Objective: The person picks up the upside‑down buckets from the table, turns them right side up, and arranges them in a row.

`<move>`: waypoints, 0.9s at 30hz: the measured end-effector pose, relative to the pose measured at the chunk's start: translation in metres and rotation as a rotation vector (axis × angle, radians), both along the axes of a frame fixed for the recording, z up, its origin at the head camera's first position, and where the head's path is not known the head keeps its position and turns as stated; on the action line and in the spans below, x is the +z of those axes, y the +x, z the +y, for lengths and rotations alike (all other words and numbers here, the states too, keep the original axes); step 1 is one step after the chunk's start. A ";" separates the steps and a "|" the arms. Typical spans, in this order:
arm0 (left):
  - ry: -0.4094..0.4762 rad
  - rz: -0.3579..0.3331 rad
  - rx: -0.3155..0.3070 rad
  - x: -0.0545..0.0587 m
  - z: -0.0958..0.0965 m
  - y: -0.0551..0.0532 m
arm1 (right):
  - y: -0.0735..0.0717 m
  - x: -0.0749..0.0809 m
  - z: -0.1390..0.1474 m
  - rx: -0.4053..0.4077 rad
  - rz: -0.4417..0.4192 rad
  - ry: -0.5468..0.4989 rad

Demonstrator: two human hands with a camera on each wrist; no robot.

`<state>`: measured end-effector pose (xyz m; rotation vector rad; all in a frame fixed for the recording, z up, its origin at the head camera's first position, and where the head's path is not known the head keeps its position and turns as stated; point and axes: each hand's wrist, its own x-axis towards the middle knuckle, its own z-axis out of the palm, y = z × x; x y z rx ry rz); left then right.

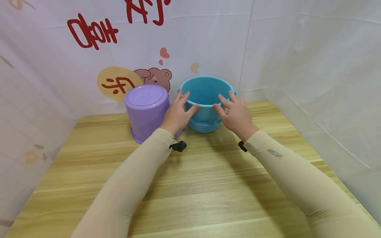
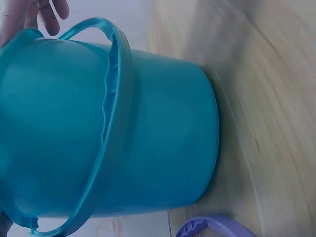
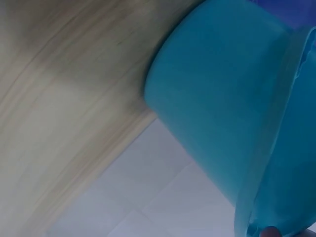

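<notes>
A light blue bucket [image 1: 205, 114] stands upright on the wooden table, mouth up. Its blue handle [image 2: 94, 182] hangs down across the front side. My left hand [image 1: 177, 114] is at the left of the rim, fingers spread and straight, thumb tip right at the front edge. On the opposite side, my right hand [image 1: 236, 115] has its fingers extended and spread over the rim. A fingertip [image 3: 270, 231] shows at the rim in the right wrist view. Left of the bucket, an upside-down purple bucket [image 1: 146, 115] sits close beside my left hand.
The wooden table [image 1: 190, 198] reaches back to a white curtain [image 1: 268, 49] printed with red characters and a bear. More white cloth hangs along both sides. Part of a purple handle [image 2: 217, 225] lies on the table beside the blue bucket.
</notes>
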<state>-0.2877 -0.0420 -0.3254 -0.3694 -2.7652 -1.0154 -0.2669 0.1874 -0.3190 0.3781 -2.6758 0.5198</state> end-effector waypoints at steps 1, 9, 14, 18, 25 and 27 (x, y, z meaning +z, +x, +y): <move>0.001 0.000 0.001 0.000 0.000 0.000 | 0.000 0.000 -0.001 0.002 -0.012 0.005; 0.025 0.001 0.005 -0.003 0.001 -0.006 | -0.006 0.002 -0.001 -0.026 -0.109 -0.017; 0.035 -0.004 0.012 -0.006 0.003 -0.009 | -0.010 0.000 0.000 -0.035 -0.132 -0.034; 0.034 0.001 0.017 -0.006 0.004 -0.010 | -0.012 0.000 0.000 -0.035 -0.137 -0.052; 0.034 0.014 0.027 -0.007 0.005 -0.013 | -0.015 0.001 0.000 -0.045 -0.150 -0.062; 0.036 0.012 0.028 -0.007 0.005 -0.013 | -0.015 0.001 0.001 -0.043 -0.153 -0.068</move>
